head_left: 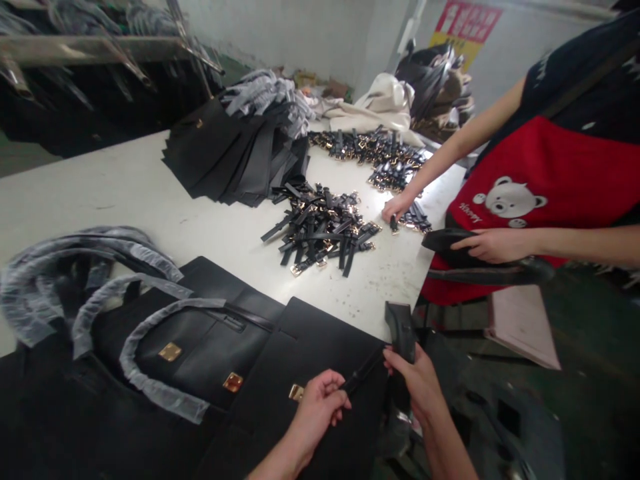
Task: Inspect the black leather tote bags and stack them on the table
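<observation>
My left hand (323,403) is closed with thumb and fingers on a narrow black strap (364,372) above a black bag panel (310,340). A gold clasp (296,392) on the panel shows just beside that hand. At the panel's right edge, my right hand (417,387) grips a black object with a squared end (400,325), whose kind I cannot make out. The strap's far end reaches the fingertips of this hand. To the left lies a black handbag (200,327) with gold clasps and handles (135,340) wrapped in clear plastic.
A pile of black buckled straps (325,227) lies mid-table (225,233), with more straps (370,147) behind. Stacked black panels (230,150) stand at the back. At the right, a co-worker in a red apron (565,173) reaches over the straps, holding a black piece (445,239).
</observation>
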`<control>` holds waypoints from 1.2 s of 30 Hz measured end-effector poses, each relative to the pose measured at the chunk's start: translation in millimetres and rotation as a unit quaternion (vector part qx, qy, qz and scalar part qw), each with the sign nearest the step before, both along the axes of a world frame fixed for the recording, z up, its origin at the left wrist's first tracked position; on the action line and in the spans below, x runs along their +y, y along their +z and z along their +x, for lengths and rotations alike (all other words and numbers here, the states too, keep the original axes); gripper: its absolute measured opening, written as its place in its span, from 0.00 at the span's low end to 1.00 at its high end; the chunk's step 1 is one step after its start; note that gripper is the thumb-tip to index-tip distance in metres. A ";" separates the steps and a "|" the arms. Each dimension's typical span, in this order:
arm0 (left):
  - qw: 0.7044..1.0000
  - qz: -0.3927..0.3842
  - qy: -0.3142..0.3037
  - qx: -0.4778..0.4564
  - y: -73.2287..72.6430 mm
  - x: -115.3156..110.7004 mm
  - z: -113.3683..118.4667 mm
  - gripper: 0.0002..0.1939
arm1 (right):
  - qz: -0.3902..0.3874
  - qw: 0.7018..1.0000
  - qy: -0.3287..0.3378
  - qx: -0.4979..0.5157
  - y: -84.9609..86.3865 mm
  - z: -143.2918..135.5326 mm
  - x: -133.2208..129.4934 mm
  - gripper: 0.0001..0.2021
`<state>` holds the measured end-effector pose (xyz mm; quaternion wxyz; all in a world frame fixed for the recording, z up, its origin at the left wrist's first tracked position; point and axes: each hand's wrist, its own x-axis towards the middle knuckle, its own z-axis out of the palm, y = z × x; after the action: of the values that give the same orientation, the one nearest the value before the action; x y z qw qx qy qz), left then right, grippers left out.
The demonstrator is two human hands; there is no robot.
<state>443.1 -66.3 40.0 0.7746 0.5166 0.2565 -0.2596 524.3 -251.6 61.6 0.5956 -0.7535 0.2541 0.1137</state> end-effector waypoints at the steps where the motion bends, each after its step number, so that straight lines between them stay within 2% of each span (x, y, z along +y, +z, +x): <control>1: 1.000 0.002 -0.006 0.001 0.0 -0.1 -0.2 0.11 | 0.007 1.000 0.002 0.001 0.5 0.1 0.3 0.16; 8: 1.000 0.012 -0.020 0.001 4.1 0.7 -1.1 0.11 | 0.036 0.999 0.007 -0.007 3.2 -0.1 1.1 0.15; 14: 0.999 0.012 -0.045 0.010 1.9 0.7 0.3 0.08 | 0.032 0.999 0.014 -0.014 4.4 -1.1 -0.1 0.14; 16: 0.996 0.050 -0.069 -0.008 1.6 1.0 -2.2 0.05 | 0.026 0.999 0.021 -0.016 6.9 -0.5 0.6 0.15; 17: 0.991 0.099 -0.080 -0.042 2.1 1.5 -4.5 0.04 | 0.022 0.999 0.026 -0.017 8.5 0.0 1.3 0.15; 18: 0.977 0.168 -0.089 -0.099 2.9 2.3 -7.2 0.04 | 0.017 0.999 0.031 -0.017 10.2 0.4 2.2 0.16; 19: 0.948 0.250 -0.098 -0.172 4.1 3.1 -10.2 0.06 | 0.013 0.999 0.036 -0.017 11.7 0.7 3.3 0.16; 21: 0.845 0.405 -0.119 -0.328 7.2 5.0 -16.0 0.11 | 0.008 0.999 0.045 -0.018 14.1 0.7 5.6 0.16; 23: 0.740 0.500 -0.142 -0.427 9.7 6.3 -20.3 0.15 | 0.012 0.998 0.051 -0.019 14.6 -0.3 7.3 0.16; 24: 0.706 0.528 -0.151 -0.448 10.3 6.6 -21.7 0.16 | 0.015 0.998 0.051 -0.019 14.2 -1.0 7.7 0.16; 25: 0.687 0.547 -0.154 -0.454 10.2 6.7 -22.7 0.16 | 0.018 0.998 0.049 -0.018 13.3 -1.8 7.9 0.16; 26: 0.680 0.558 -0.154 -0.450 9.4 6.8 -23.4 0.16 | 0.019 0.999 0.046 -0.017 12.1 -2.4 7.7 0.16; 28: 0.690 0.561 -0.158 -0.430 6.2 7.6 -23.6 0.18 | 0.014 0.999 0.040 -0.016 9.6 -3.1 6.9 0.16; 31: 0.720 0.539 -0.160 -0.406 1.7 12.0 -19.5 0.20 | 0.002 0.999 0.040 -0.014 7.6 -2.9 6.1 0.16; 34: 0.779 0.494 -0.135 -0.362 3.0 21.5 -3.8 0.18 | -0.013 0.999 0.044 -0.008 8.8 -2.6 6.9 0.18; 36: 0.823 0.458 -0.104 -0.318 6.9 31.2 16.0 0.16 | -0.028 0.999 0.045 -0.002 10.7 -3.0 7.8 0.20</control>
<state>459.2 -35.1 46.9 0.4555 0.8896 0.0302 -0.0125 521.3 -243.8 72.2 0.5693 -0.7807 0.2215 0.1317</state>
